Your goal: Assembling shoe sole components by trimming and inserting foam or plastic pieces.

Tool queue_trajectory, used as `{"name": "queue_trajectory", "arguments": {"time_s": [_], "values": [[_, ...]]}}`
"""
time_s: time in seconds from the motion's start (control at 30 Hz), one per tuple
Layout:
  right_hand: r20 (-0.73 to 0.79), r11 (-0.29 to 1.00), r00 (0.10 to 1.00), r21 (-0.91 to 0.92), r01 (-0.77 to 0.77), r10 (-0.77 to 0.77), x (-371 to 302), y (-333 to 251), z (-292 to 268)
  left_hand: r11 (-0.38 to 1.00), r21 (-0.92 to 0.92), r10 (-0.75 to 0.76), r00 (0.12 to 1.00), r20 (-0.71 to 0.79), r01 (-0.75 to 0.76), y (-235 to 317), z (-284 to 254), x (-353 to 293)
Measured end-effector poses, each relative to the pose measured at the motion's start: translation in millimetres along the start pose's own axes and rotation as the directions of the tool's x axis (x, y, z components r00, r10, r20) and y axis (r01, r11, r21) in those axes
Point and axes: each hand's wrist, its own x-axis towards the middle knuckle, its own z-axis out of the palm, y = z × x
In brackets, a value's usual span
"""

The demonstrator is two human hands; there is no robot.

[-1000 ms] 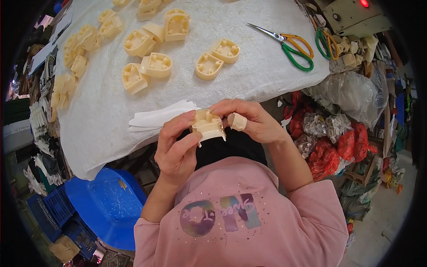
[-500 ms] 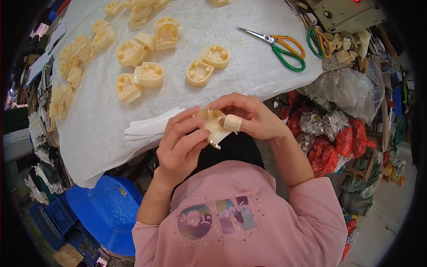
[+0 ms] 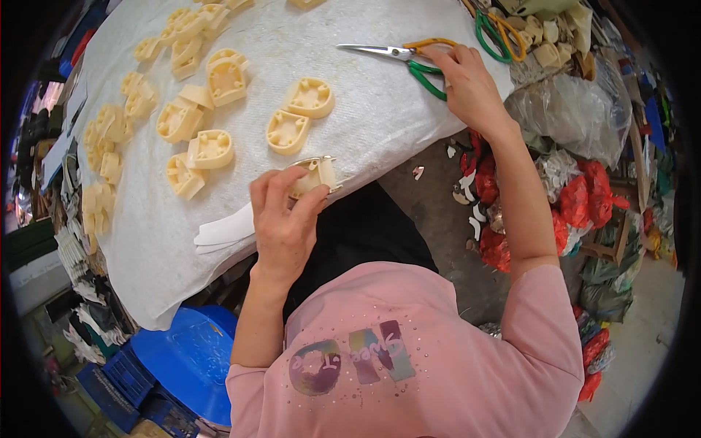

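My left hand (image 3: 281, 215) pinches a cream-coloured moulded plastic part (image 3: 318, 175) between thumb and fingers, at the near edge of the table. A thin shiny strip runs along the part's far rim, and its near side is partly covered by my fingers. Farther right, my right hand (image 3: 471, 91) is closed over the handles of a pair of scissors (image 3: 380, 50) lying on the table. One handle is yellow, the other green, and the blades point left. Close to my left hand lie white curved strips (image 3: 226, 230).
Several cream plastic parts (image 3: 214, 150) are spread over the white-covered table (image 3: 285, 29). A second pair of scissors (image 3: 491, 36) lies at the far right edge. Below left stands a blue plastic tub (image 3: 190, 358); red plastic bags (image 3: 577, 201) are piled on the right.
My right hand has let go of the plastic part and moved up and right onto the scissors. My left hand alone holds the part, now nearer the tabletop. The head view has shifted.
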Motion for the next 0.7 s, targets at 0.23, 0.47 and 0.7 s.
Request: {"name": "queue_trajectory", "arguments": {"time_s": [0.23,0.47,0.7], "values": [[-0.015,0.938,0.998,0.342,-0.045,0.053,-40,-40,-21,0.984,-0.113,-0.126,0.987,0.099,0.136,-6,3,4],[0.672,0.29,0.734,0.725,-0.625,-0.098,-116,-89,-35,0.914,-0.184,-0.334,0.928,0.166,0.362,1,-5,14],[0.639,-0.016,0.727,0.749,-0.663,-0.253,-129,-101,-8,0.921,-0.114,-0.345,0.915,0.209,0.374,0,-6,18]]}}
